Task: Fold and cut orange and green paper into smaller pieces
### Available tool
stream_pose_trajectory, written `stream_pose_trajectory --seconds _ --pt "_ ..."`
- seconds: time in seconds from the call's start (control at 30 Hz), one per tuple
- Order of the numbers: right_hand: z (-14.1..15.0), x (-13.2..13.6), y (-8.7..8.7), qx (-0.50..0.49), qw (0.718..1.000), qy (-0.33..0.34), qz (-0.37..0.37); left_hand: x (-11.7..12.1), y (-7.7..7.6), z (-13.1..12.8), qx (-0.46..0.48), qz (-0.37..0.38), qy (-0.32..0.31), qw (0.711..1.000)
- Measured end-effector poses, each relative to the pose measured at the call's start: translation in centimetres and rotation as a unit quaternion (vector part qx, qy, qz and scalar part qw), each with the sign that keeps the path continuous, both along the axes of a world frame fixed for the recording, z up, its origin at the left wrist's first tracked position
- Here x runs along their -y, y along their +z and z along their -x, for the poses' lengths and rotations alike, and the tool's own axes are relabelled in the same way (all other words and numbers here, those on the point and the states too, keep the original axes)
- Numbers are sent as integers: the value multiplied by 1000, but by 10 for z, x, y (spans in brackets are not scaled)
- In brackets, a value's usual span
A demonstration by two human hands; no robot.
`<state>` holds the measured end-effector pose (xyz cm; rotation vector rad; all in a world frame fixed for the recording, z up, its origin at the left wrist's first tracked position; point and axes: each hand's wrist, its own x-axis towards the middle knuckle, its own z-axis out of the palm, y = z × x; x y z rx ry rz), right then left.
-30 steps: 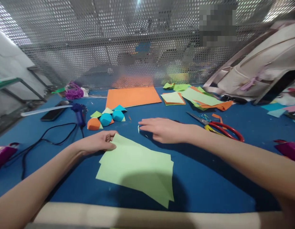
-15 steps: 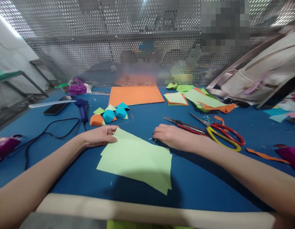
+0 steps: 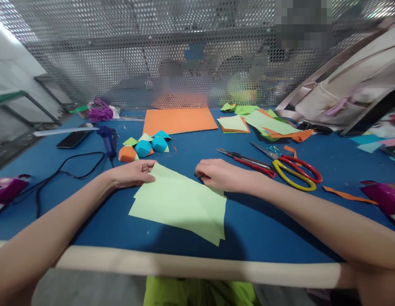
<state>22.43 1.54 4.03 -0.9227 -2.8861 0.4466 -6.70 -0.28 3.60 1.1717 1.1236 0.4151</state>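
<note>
My left hand pinches the upper left corner of light green paper, with the thumb on top. The paper seems to be at least two overlapping sheets, offset from each other. My right hand rests at the paper's upper right edge, its fingers curled down at the blue tabletop. What those fingers hold, if anything, is hidden. Beyond my left hand sit several small folded paper pieces in blue, orange and green. A craft knife and scissors with red and yellow handles lie beyond my right hand.
Orange sheets lie at the back, beside a small paper stack and green scraps. A blue glue gun, a phone and purple yarn are left. A pale bag stands right, before a perforated metal panel.
My right hand has shifted left to the paper's upper right edge. My left hand keeps its pinch on the corner. The whole view has tilted slightly downward.
</note>
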Motion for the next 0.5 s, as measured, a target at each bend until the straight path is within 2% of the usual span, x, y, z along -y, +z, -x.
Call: stream_pose_trajectory --seconds 0.17,0.33,0.4,0.5 --pt "10 1 3 58 998 11 1 -3 -1 0 2 -5 -15 1000" --pt "14 0 5 100 994 -29 -30 -3 0 0 -5 -6 -2 1000" --pt "0 -6 16 119 990 -58 -42 -3 0 -1 -10 -7 3 1000" --pt "-46 -26 41 164 973 -149 -58 -1 0 -2 -11 -8 6 1000"
